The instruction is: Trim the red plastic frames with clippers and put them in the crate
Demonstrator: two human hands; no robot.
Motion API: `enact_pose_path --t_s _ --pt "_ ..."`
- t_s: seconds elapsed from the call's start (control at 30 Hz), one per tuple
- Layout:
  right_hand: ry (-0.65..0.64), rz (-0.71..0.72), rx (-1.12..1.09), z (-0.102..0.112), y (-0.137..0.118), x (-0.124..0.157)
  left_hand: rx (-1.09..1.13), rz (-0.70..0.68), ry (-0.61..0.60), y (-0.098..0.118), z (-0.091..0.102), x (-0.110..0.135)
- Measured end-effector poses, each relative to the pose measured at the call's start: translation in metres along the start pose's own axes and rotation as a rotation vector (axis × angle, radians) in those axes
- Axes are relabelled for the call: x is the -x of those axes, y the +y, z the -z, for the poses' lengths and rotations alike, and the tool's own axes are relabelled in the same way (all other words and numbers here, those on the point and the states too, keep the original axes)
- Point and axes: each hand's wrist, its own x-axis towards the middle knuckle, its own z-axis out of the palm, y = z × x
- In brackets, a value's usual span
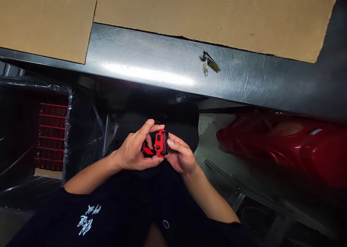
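Note:
In front of my body, above my lap, a small red and black plastic part (pixel 161 144) is held between both hands. My right hand (pixel 181 154) pinches its black side, thumb on the near face. My left hand (pixel 138 146) is curled around the opposite side, with finger and thumb tips at the part's upper and lower ends. A second red and black piece (pixel 148 150) sits within the left hand's curve, partly hidden by the fingers. What exactly these pieces are I cannot make out.
Beyond my hands runs a metal table edge (pixel 130 61) with cardboard sheets (pixel 206 16) on it. A small tool with yellowish handles (pixel 210 62) lies there. At left, a plastic-lined container (pixel 69 131) holds stacked red parts (pixel 52 137). Large glossy red mouldings (pixel 292 142) are at right.

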Motion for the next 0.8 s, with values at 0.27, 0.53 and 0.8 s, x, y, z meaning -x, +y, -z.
enact_pose_path --t_s 0.27,0.53,0.8 --pt "0.052 0.112 0.119 -0.009 -0.005 0.000 -0.221 0.074 -0.118 0.005 0.000 0.002" --pt "0.108 0.192 0.324 -0.013 -0.005 0.003 -0.187 0.159 -0.131 0.006 0.000 0.000" --pt "0.189 0.254 0.282 -0.008 -0.009 0.003 -0.095 0.071 -0.017 -0.002 0.004 0.000"
